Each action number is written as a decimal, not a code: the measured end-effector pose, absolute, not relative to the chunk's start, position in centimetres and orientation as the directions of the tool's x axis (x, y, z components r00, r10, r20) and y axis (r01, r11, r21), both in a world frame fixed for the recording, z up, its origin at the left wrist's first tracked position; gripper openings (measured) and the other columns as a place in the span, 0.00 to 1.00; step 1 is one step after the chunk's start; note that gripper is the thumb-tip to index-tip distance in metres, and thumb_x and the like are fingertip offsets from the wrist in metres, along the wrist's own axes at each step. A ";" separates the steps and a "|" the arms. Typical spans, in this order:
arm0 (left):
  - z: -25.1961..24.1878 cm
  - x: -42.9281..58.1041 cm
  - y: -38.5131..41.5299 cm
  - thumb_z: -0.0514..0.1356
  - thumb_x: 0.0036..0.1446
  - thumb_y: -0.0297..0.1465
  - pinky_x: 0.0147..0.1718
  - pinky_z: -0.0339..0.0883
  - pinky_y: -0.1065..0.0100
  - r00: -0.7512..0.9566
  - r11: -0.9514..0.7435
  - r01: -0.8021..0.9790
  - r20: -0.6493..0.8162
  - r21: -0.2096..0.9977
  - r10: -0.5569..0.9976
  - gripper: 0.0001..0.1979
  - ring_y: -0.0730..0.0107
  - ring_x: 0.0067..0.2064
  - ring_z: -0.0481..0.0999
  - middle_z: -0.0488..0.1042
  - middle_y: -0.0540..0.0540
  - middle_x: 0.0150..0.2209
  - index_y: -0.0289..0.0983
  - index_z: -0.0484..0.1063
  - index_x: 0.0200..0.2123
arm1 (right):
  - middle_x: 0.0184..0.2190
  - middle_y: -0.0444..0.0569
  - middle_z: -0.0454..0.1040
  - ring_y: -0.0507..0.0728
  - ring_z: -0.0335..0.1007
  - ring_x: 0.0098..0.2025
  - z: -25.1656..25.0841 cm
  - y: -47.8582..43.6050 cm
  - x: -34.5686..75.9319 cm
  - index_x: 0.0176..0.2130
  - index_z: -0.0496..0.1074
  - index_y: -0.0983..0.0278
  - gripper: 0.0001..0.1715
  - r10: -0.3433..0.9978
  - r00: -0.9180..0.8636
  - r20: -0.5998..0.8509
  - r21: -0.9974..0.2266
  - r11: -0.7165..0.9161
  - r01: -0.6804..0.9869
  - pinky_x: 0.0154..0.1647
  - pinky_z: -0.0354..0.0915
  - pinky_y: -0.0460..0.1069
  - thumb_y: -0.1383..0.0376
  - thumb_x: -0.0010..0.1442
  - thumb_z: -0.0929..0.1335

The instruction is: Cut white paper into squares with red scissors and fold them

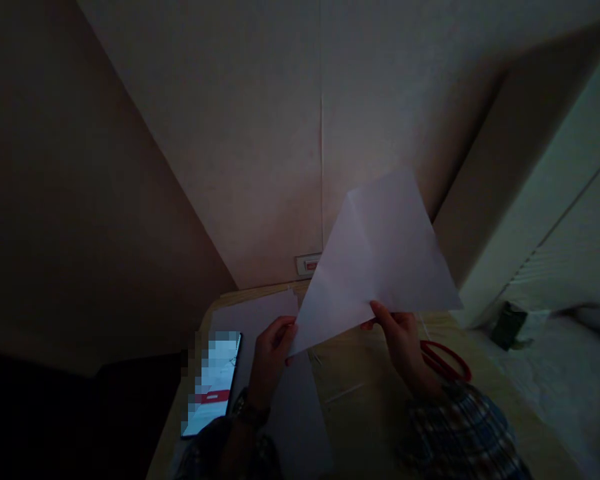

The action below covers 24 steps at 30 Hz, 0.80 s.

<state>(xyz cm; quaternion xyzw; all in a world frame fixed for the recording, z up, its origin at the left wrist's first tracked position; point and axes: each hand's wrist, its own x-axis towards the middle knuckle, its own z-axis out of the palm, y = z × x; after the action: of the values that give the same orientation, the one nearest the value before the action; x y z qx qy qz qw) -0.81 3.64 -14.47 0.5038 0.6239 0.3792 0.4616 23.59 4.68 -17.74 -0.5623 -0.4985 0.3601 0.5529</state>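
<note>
A folded white sheet of paper is held up in the air above a small wooden table, forming a rough triangle with creases across it. My left hand pinches its lower left corner. My right hand grips its lower edge near the middle, thumb on the front. Both sleeves are plaid.
A phone with a lit screen lies at the table's left edge. More white paper lies flat under my left hand. Red-handled scissors rest at the right. A wall socket sits behind, a bed to the right.
</note>
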 end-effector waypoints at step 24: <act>-15.5 -1.9 4.2 0.61 0.64 0.37 0.44 0.75 0.53 -0.171 0.174 0.218 -0.138 0.960 0.975 0.17 0.58 0.48 0.77 0.74 0.42 0.52 0.36 0.71 0.53 | 0.49 0.51 0.76 0.59 0.75 0.45 -17.1 4.2 22.6 0.50 0.73 0.62 0.15 0.972 0.204 0.113 -0.982 0.078 0.173 0.46 0.73 0.57 0.57 0.68 0.67</act>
<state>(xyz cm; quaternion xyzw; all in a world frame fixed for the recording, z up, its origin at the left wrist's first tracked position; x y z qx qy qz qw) -1.88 4.24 -15.50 0.4735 0.6301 0.4343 0.4361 22.58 4.23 -17.09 -0.5653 -0.5067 0.3760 0.5314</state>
